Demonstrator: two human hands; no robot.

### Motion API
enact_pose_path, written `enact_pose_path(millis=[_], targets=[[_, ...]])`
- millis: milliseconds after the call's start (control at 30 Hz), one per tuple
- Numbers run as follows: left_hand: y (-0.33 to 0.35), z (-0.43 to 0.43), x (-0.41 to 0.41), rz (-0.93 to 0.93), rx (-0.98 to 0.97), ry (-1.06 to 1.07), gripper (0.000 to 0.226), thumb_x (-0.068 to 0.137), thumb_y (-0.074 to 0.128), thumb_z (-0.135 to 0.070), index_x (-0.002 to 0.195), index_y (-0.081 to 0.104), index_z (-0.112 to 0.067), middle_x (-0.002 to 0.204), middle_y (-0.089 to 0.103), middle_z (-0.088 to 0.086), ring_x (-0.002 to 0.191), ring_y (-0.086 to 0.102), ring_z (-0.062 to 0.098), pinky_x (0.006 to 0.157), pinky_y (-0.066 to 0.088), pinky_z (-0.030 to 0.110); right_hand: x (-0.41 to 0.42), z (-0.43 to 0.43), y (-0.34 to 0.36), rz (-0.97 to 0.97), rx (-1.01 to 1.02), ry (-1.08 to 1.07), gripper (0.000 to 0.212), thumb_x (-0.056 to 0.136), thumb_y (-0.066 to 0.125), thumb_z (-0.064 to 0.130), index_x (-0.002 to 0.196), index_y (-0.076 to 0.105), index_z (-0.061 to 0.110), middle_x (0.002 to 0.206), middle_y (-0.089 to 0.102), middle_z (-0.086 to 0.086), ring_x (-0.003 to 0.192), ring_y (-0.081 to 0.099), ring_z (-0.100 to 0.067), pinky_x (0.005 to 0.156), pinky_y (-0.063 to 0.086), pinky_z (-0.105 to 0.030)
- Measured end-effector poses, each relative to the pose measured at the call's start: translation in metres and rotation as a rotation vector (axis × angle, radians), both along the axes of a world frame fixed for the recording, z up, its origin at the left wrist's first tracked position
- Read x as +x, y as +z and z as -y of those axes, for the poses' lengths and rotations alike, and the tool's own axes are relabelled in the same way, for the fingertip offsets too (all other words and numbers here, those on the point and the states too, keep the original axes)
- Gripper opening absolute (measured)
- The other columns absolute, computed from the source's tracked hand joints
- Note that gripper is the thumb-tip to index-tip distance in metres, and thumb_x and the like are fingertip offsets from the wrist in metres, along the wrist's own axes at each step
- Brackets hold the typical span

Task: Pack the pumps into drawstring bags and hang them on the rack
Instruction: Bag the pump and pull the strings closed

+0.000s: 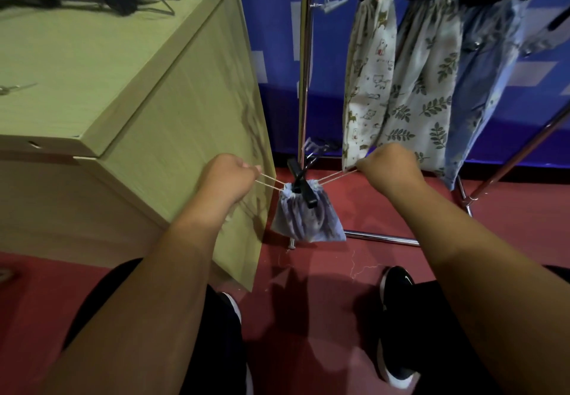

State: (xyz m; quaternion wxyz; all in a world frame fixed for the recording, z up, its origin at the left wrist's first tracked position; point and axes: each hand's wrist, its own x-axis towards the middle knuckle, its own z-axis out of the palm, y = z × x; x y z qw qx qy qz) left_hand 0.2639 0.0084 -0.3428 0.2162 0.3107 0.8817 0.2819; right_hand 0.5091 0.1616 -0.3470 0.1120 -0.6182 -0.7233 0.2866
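Observation:
A pale blue drawstring bag (308, 220) hangs in mid-air between my hands, its mouth gathered around the black pump handle (303, 189) that sticks out of the top. My left hand (228, 177) is closed on the left cords and my right hand (390, 164) on the right cords, both pulled taut and outward. On the metal rack (305, 64) behind hang several filled bags: a cat-print bag (371, 67), a leaf-print bag (425, 86) and a blue bag (484, 86).
A light wooden cabinet (138, 92) stands at the left with dark items and a wire hanger on top. The rack's chrome base bar (382, 238) lies on the red floor. My two black shoes are below. A blue wall panel is behind.

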Motion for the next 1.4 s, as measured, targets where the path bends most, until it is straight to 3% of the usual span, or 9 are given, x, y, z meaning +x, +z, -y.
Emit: enact_pose_path(millis=[200,400,567,733,800,1000,1167,1267,1400], targets=[[0.014,0.003,0.005,0.534,0.158,0.014,0.028,0.100,0.070,-0.031,0.078,0.064,-0.013,0.063,0.042,0.001,0.050,0.030,0.015,0.044,0.022,0.023,-0.012,0.016,0.016,-0.432,-0.400,0.022,0.030,0.089,0.081,0.027,0.074,0.060,0.013,0.057,0.038,-0.003,0.044,0.029,-0.019,0.047,0.030,-0.028],[0.031,0.002,0.009,0.761,0.362,-0.007,0.034,0.098,0.071,-0.036,0.068,0.060,-0.025,0.069,0.055,-0.006,0.066,0.053,0.011,0.065,0.043,0.028,-0.031,0.026,0.021,-0.608,-0.535,0.060,0.022,0.084,0.086,0.040,0.081,0.075,0.021,0.069,0.066,0.006,0.064,0.052,-0.016,0.068,0.043,-0.038],[0.039,0.004,0.018,0.906,0.470,-0.034,0.035,0.104,0.061,-0.036,0.075,0.070,-0.019,0.071,0.058,0.000,0.069,0.059,0.015,0.083,0.050,0.035,-0.037,0.025,0.033,-0.808,-0.698,0.117,0.028,0.096,0.074,0.036,0.071,0.066,0.025,0.071,0.061,0.006,0.066,0.055,-0.012,0.071,0.047,-0.033],[0.043,0.004,0.032,0.878,0.544,-0.089,0.036,0.102,0.049,-0.006,0.127,0.075,-0.009,0.079,0.061,0.002,0.058,0.052,0.012,0.070,0.060,0.032,-0.042,0.026,0.042,-0.925,-0.594,0.118,0.023,0.099,0.074,0.029,0.106,0.084,0.010,0.059,0.046,0.003,0.056,0.049,-0.013,0.070,0.045,-0.033],[0.046,0.003,0.038,0.826,0.572,-0.081,0.036,0.103,0.057,-0.003,0.134,0.072,-0.013,0.094,0.074,0.006,0.058,0.059,0.012,0.069,0.063,0.032,-0.043,0.029,0.045,-0.911,-0.537,0.162,0.026,0.096,0.077,0.031,0.110,0.084,0.009,0.062,0.057,-0.001,0.055,0.050,-0.015,0.071,0.046,-0.042],[0.052,0.002,0.053,0.654,0.549,-0.106,0.017,0.095,0.079,-0.016,0.112,0.080,-0.012,0.102,0.081,0.017,0.089,0.079,0.023,0.078,0.065,0.033,-0.054,0.043,0.050,-0.773,-0.409,0.285,0.023,0.093,0.071,0.033,0.101,0.084,0.015,0.099,0.081,-0.019,0.078,0.077,-0.036,0.081,0.059,-0.052],[0.050,-0.002,0.061,0.420,0.467,-0.159,0.006,0.094,0.080,-0.026,0.091,0.082,-0.021,0.076,0.079,-0.002,0.074,0.076,0.011,0.082,0.066,0.039,-0.062,0.045,0.050,-0.669,-0.313,0.297,0.053,0.088,0.067,0.064,0.097,0.086,0.016,0.090,0.082,-0.014,0.092,0.080,-0.039,0.097,0.061,-0.062],[0.054,0.000,0.060,0.393,0.425,-0.187,0.016,0.090,0.081,-0.035,0.094,0.083,-0.020,0.076,0.078,-0.001,0.071,0.071,0.012,0.091,0.064,0.047,-0.064,0.047,0.053,-0.727,-0.309,0.285,0.050,0.089,0.074,0.052,0.096,0.081,0.002,0.092,0.078,-0.027,0.088,0.079,-0.043,0.093,0.061,-0.067],[0.067,0.011,0.057,0.391,0.416,-0.235,0.015,0.098,0.072,-0.032,0.106,0.079,-0.022,0.090,0.081,-0.004,0.089,0.078,0.012,0.089,0.062,0.036,-0.067,0.052,0.065,-0.745,-0.278,0.323,0.035,0.090,0.076,0.039,0.092,0.081,0.005,0.087,0.079,-0.023,0.084,0.078,-0.043,0.090,0.062,-0.062]])
